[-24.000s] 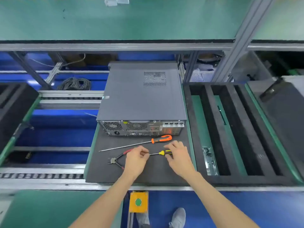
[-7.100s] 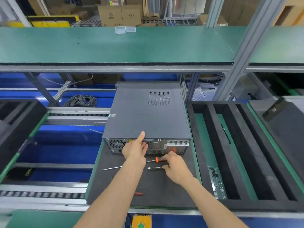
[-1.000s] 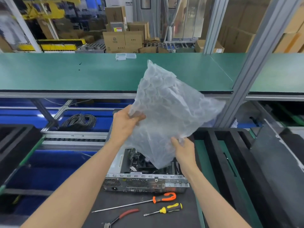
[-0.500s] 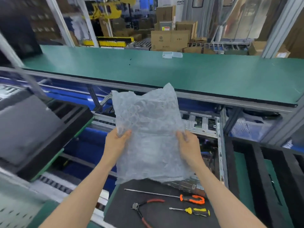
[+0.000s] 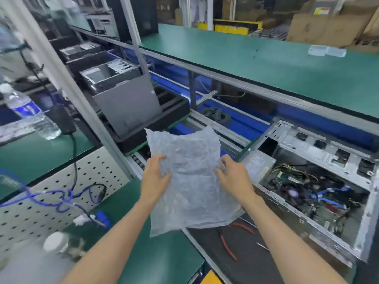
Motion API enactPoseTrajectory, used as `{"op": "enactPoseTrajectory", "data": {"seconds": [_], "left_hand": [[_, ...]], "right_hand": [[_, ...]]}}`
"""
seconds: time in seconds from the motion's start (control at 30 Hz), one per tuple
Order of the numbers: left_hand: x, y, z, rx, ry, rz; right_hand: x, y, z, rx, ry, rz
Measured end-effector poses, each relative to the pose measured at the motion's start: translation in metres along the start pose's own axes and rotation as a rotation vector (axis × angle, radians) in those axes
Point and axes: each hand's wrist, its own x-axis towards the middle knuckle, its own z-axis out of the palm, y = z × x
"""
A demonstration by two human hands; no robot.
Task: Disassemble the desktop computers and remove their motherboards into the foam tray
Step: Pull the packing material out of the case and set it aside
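Far left: water bottle (image 5: 30, 113) standing on green worktop (image 5: 30, 152). Centre: left hand (image 5: 154, 177) and right hand (image 5: 233, 177) each grip a side edge of a bubble-wrap bag (image 5: 188, 181), fingers curled onto it, held in the air. Right: desktop computer (image 5: 320, 181) lies cover-off, motherboard (image 5: 320, 201) inside. Red-handled pliers (image 5: 227, 242) lie just in front.

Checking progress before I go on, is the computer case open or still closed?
Open. The computer case has no side panel on it, so its motherboard and cables show.
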Motion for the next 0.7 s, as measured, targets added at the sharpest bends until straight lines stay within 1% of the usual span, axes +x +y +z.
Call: {"op": "enactPoseTrajectory", "data": {"seconds": [0.13, 0.2, 0.3, 0.4, 0.43, 0.57, 0.63, 0.7], "left_hand": [[-0.049, -0.052, -0.029, 0.08, 0.127, -0.195], [-0.071, -0.074, -0.041, 0.108, 0.142, -0.28], [-0.091, -0.098, -0.051, 0.212, 0.12, -0.391], [-0.096, -0.108, -0.054, 0.333, 0.066, -0.563], [-0.097, -0.109, -0.053, 0.37, 0.052, -0.595], [-0.106, -0.121, -0.047, 0.615, -0.051, -0.617], [-0.114, -0.135, -0.043, 0.652, -0.149, -0.63], [-0.123, -0.146, -0.04, 0.759, -0.307, -0.645]], "right_hand": [[-0.012, -0.028, 0.041, -0.004, -0.288, -0.048], [-0.017, -0.042, 0.06, 0.007, -0.377, -0.071], [-0.021, -0.059, 0.082, -0.009, -0.494, -0.091], [-0.022, -0.065, 0.096, 0.025, -0.589, -0.063], [-0.021, -0.065, 0.099, 0.011, -0.61, -0.065], [-0.018, -0.064, 0.108, -0.046, -0.653, -0.07], [-0.017, -0.063, 0.111, -0.059, -0.654, -0.063], [-0.016, -0.061, 0.111, -0.091, -0.657, -0.084]]}}
